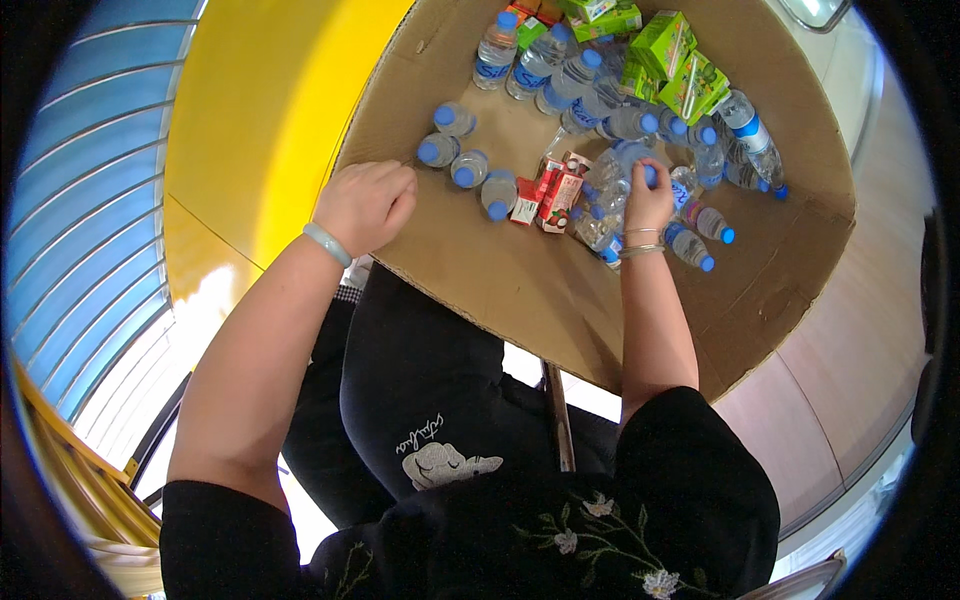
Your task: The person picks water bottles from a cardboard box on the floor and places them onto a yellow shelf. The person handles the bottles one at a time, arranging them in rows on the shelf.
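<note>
My right hand reaches into a large cardboard box. Its fingers are closed on a clear plastic water bottle near the blue cap. My left hand is curled over the box's left rim, and the undersides of its fingers are hidden, so I cannot see what they hold, if anything. Several small water bottles stand in the box beside my left hand. Red-and-white drink cartons are between the hands. Larger bottles and green cartons fill the far side.
The box's walls rise around the bottles, and its near edge is by my lap. On the left are a yellow panel and blue slats with metal bars. A metal leg shows below the box. Pale floor lies to the right.
</note>
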Demonstrator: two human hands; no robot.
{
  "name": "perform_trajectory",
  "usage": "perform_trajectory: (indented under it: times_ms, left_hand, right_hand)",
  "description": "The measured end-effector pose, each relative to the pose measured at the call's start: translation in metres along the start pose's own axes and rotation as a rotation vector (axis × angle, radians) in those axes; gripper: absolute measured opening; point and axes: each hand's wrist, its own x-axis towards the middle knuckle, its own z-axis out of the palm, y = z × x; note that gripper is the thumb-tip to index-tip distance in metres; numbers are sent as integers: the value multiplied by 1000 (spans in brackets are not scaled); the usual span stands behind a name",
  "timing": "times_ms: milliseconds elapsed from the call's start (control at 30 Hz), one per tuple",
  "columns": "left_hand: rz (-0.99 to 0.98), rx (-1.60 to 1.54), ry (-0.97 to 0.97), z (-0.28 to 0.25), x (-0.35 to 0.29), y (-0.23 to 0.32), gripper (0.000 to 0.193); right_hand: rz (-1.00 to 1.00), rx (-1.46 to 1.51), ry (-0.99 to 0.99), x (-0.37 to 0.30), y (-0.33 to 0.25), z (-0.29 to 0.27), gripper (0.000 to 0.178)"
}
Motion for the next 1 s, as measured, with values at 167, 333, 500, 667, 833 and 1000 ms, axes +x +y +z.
perform_trajectory:
  times_ms: [167, 333, 500, 667, 833, 1000]
  left_hand:
    - [3, 4, 6, -1, 1, 0, 6]
    - [-12, 3, -16, -3, 1, 0, 7]
    - [-20, 1, -24, -2, 2, 1, 7]
    - [-30, 27, -46, -2, 2, 0, 8]
    - [-57, 8, -60, -3, 1, 1, 9]
    - [-58, 16, -75, -5, 3, 3, 9]
  right_hand:
    - [12, 47, -275, -35, -31, 49, 15]
    - [84, 33, -584, -57, -27, 129, 25]
    - [-29, -21, -712, -73, -48, 172, 25]
    - [-46, -126, -802, -62, -46, 181, 32]
    - [-77, -179, -883, -60, -52, 160, 39]
    - [-38, -204, -757, -60, -35, 152, 43]
